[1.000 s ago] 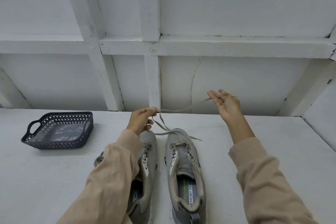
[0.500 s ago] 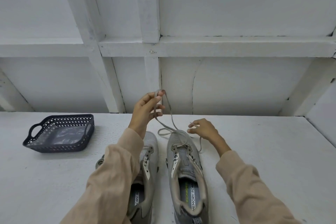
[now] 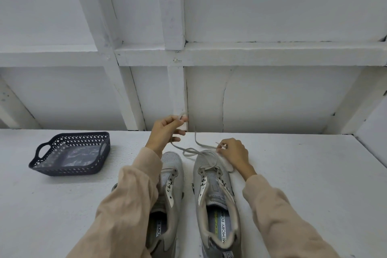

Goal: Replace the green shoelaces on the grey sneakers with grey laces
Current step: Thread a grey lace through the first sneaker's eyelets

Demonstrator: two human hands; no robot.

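One grey mesh sneaker (image 3: 216, 199), its insole printed MEMORY FOAM, stands on the white painted desk (image 3: 314, 184) with the toe pointing away from the person. A flat grey lace (image 3: 189, 149) runs through the eyelets nearest that toe and spills forward off the sneaker in two loose strands. One strand loops on the desk just ahead of the toe and climbs to the left hand (image 3: 165, 130), which is raised above the desk, ahead of the sneaker and to its left; its fingers (image 3: 181, 132) are curled, pinching the lace. The other strand ends at the right hand (image 3: 234, 153), which sits at the right edge of the sneaker's toe, touching it or nearly so; its fingers are bent round the tip of the lace and grip it. Just left of this sneaker, pointing the same way, stands a second grey sneaker (image 3: 171, 163), partly covered by the left forearm. Beige sleeves (image 3: 129, 205) cover both forearms, the right one lying right of the first sneaker. Well to the left of the sneaker sits a dark perforated plastic basket (image 3: 69, 170) with cut-out handles; something pale and crumpled lies in its bottom, too unclear to name. Beyond the sneaker's toe, the desk meets a white panelled wall (image 3: 272, 100) crossed by white beams.
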